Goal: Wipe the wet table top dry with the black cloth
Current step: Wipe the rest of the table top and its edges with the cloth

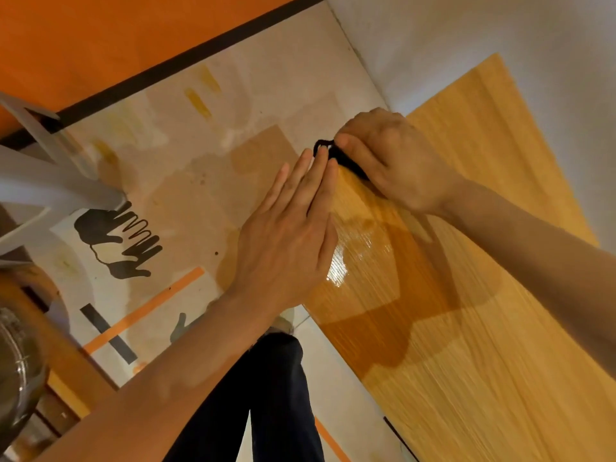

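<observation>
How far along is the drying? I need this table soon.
Barely started, it seems. Done: nothing clearly; a glossy wet film shines on the table top by its near edge. In hand: the right hand grips the bunched black cloth at the table's edge; the left hand, fingers straight, reaches toward it. Left: wiping the sheen; wetness elsewhere can't be judged.

cafe-like room | wood-grain table top (466,328) | patterned floor (186,168) | orange wall (100,38)
</observation>
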`<state>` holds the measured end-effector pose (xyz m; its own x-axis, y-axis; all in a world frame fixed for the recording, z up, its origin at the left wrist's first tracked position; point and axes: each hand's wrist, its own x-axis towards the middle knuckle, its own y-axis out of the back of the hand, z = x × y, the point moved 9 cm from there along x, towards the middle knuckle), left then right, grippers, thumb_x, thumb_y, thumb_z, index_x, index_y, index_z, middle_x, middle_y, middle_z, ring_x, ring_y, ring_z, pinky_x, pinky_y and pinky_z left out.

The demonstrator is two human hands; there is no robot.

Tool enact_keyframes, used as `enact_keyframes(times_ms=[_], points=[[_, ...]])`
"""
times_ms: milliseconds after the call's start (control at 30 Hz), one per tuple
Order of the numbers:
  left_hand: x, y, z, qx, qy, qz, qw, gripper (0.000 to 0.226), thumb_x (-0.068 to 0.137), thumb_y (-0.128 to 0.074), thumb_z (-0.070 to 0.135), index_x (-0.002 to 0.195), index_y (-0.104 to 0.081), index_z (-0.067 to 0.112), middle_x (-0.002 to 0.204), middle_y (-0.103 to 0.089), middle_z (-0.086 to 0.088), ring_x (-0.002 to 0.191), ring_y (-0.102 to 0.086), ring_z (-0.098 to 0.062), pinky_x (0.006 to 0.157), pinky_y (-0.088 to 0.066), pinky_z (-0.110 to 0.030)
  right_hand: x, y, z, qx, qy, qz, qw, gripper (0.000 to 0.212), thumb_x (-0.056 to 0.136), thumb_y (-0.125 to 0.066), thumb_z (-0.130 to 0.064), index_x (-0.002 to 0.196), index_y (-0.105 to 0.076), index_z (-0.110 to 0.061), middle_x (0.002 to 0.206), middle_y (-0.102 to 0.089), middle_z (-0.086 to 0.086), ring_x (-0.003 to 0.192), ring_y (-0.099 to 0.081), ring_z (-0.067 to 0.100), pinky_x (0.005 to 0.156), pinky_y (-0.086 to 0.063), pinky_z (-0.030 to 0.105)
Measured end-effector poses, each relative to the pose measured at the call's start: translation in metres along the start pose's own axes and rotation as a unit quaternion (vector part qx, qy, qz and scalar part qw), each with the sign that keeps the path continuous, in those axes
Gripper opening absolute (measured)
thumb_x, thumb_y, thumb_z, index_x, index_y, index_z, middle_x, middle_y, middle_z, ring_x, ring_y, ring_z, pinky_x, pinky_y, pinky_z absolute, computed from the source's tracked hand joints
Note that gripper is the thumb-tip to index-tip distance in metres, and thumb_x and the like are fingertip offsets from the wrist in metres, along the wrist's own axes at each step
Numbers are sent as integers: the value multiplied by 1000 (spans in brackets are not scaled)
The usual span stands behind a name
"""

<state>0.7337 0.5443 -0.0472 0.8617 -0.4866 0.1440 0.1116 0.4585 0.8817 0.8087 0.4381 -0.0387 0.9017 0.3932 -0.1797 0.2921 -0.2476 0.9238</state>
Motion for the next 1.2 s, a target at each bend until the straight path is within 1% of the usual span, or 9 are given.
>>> enact_keyframes(times_ms=[67, 167, 433, 567, 700, 833, 967, 1067, 1200], points=[[0, 1, 1, -2, -2, 4, 1000, 57, 104, -28, 25, 155, -31, 0, 163, -30, -15, 153, -25, -26, 127, -15, -39, -8, 10, 14, 13, 20, 7, 1000, 38, 105, -31, -32, 112, -62, -12, 104, -61, 0, 101, -55, 15, 111, -24, 32], [-2, 9, 2, -8, -5, 24, 1000, 54, 104, -36, 20, 155, -33, 1, 163, -31, -13, 153, -26, -26, 127, -10, -38, -10, 40, 66, -10, -48, 65, 997, 39, 106, -29, -30, 111, -62, -10, 105, -61, 8, 104, -56, 24, 114, -6, 33], [-68, 20, -42, -133, 180, 74, 972, 53, 109, -34, 24, 157, -28, 3, 166, -25, -8, 155, -15, -18, 127, -1, -25, -4, 42, 97, -84, -105, 92, 987, 46, 106, -23, -33, 113, -62, -9, 112, -61, 11, 109, -52, 28, 118, -7, 39], [-69, 7, -39, -200, 205, 77, 955, 53, 109, -24, 27, 158, -25, 4, 166, -23, -6, 155, -18, -15, 125, -3, -20, -4, 40, 73, -103, -160, 113, 975, 45, 106, -23, -31, 111, -63, -9, 114, -61, 11, 110, -51, 31, 120, -13, 41], [-68, 6, -38, -207, 206, 90, 952, 52, 109, -22, 24, 157, -26, 3, 166, -22, -5, 155, -17, -15, 126, -4, -22, -9, -7, -29, -67, -41, 132, 988, 44, 104, -26, -31, 104, -65, -10, 100, -64, 7, 98, -56, 26, 115, -25, 42], [-68, 8, -38, -189, 198, 96, 957, 51, 110, -23, 22, 157, -27, 4, 165, -21, -2, 155, -16, -13, 128, -8, -29, -13, -18, -62, -21, 72, 89, 993, 39, 102, -33, -31, 111, -65, -11, 101, -65, 4, 100, -57, 21, 118, -11, 33], [-77, 11, -29, -177, 196, 107, 958, 54, 108, -35, 15, 158, -19, 3, 169, -12, -11, 157, -9, -18, 128, -13, -43, -16, 25, 39, 11, -41, 104, 994, 39, 104, -32, -32, 122, -62, -16, 119, -64, 3, 117, -54, 20, 120, -10, 38], [-87, 5, -14, -190, 194, 102, 957, 59, 106, -38, 15, 159, -11, 4, 169, -4, -11, 157, -5, -18, 128, -4, -34, -25, 39, 73, 52, -180, 175, 966, 38, 104, -36, -28, 135, -53, -17, 141, -53, 1, 141, -35, 19, 122, -4, 42], [-86, -1, -9, -187, 199, 96, 957, 58, 107, -31, 17, 158, -9, -1, 169, 1, -14, 158, -3, -23, 127, -1, -32, -29, 0, -13, 109, -104, 179, 972, 38, 101, -41, -26, 136, -53, -17, 145, -50, 1, 143, -29, 18, 120, -3, 36]])
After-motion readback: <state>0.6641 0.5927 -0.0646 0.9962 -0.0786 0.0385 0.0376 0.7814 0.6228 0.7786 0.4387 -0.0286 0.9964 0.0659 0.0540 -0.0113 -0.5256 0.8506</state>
